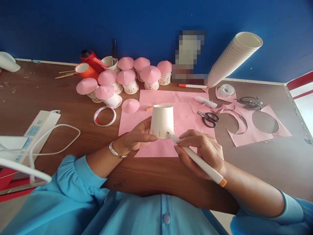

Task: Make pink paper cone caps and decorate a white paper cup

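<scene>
Head view: my left grip [139, 135] pinches the white paper cup [162, 117] rim down over the pink paper sheet [161, 150], thumb low in front, fingers mostly hidden behind, presumably to brace its wall for marking. I cannot tell whether the rim touches the sheet. My right grip [204, 151] pinches the orange-ended marker [202, 164] near its nib, likely for fine control, beside short orange strokes [159, 134]. Both forearms angle inward from either side. Pink-roofed cups [150, 75] stand farther back on the counter [73, 111], seemingly to free space before me.
</scene>
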The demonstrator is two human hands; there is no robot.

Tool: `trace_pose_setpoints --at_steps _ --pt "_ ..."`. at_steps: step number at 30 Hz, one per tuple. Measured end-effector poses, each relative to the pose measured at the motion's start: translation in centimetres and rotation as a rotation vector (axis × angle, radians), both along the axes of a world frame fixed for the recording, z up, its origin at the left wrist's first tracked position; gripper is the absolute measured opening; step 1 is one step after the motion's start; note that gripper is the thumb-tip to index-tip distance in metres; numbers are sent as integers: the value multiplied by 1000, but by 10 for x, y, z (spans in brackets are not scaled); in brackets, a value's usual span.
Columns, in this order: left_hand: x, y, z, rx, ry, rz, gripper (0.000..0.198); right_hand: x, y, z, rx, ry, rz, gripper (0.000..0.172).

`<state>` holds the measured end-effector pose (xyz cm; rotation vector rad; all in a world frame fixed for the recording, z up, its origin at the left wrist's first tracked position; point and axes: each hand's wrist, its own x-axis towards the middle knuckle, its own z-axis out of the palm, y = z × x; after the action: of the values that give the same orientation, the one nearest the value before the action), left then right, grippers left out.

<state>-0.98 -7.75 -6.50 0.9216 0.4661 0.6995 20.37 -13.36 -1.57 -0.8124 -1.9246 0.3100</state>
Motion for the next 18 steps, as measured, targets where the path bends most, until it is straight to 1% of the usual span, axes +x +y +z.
trace_pose_setpoints --at_steps 8,13,18 --pt "-2 0 -3 5 0 -13 56 1 -1 1 -3 -26 -15 21" --pt "-1 0 -1 16 -12 -14 51 0 -2 2 -11 -39 -21 20" --pt "-1 0 -1 9 -5 3 51 1 -4 1 -53 -44 31 21"
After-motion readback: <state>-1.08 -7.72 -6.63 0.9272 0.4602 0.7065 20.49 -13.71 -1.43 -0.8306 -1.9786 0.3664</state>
